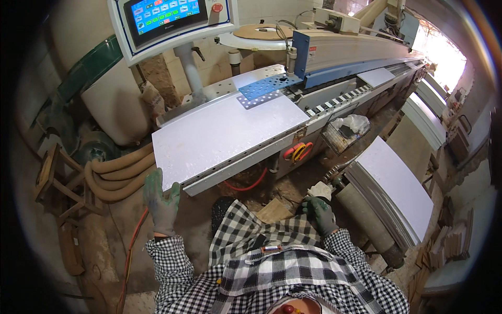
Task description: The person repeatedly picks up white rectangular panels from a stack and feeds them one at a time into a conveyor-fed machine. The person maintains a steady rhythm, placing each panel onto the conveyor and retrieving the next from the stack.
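A white rectangular panel (227, 137), dotted with small chips, lies on the infeed end of an edge banding machine (353, 51). At its near left corner is my left hand (161, 204), in a grey and green work glove. Its fingers point up along the panel's end, with the thumb apart near the corner; whether it touches is hard to tell. My right hand (322, 215), gloved alike, hangs low by my checked apron (274, 233) with bent fingers. A crumpled whitish cloth (321, 190) shows just beyond it; whether the fingers hold anything is unclear.
A stack of white panels (396, 184) rests on rollers (364, 219) at right. Above the machine's left end stands a control screen (166, 17). A wire basket (345, 133) juts from the machine's front. Ribbed hoses (117, 176) and a wooden stool (64, 184) are at left.
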The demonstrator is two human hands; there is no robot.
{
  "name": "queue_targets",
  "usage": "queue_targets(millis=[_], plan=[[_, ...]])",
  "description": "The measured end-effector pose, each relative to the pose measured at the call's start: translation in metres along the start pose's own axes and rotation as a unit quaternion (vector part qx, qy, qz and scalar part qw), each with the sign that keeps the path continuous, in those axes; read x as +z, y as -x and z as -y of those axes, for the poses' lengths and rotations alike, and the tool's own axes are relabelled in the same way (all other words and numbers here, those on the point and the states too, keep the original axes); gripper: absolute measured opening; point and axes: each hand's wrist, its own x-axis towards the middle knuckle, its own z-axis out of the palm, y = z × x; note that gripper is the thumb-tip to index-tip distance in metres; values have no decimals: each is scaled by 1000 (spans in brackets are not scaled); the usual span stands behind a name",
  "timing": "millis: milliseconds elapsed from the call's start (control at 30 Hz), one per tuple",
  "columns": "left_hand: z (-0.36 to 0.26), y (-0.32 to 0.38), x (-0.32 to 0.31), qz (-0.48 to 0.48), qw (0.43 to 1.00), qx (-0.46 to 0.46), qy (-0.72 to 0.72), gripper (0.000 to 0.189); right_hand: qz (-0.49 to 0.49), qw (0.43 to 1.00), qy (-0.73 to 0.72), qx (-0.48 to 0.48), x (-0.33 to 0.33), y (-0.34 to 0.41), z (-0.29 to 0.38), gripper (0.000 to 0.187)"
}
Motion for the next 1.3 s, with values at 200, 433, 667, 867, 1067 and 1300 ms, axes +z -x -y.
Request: queue_targets(millis=[200,433,667,867,1067,1300], plan=[[8,6,4,1,999,16,49,59,7,1000,-10,-7,-1,-2,-5,39],[10,3,4,1,997,26,66,54,4,999,-37,17,7,3,4,39],[0,0,-1,32,988,-33,146,55,11,1000,-8,-12,-12,-6,-13,39],[-5,-2,-7,47,986,-43,151,54,3,1000,-22,2,-5,-3,-5,36],[2,-2,-2,50,994,-24,94,53,-4,999,-41,11,-2,0,-2,32],[2,-5,-3,31,997,3,65,55,-13,997,-63,30,9,4,6,32]])
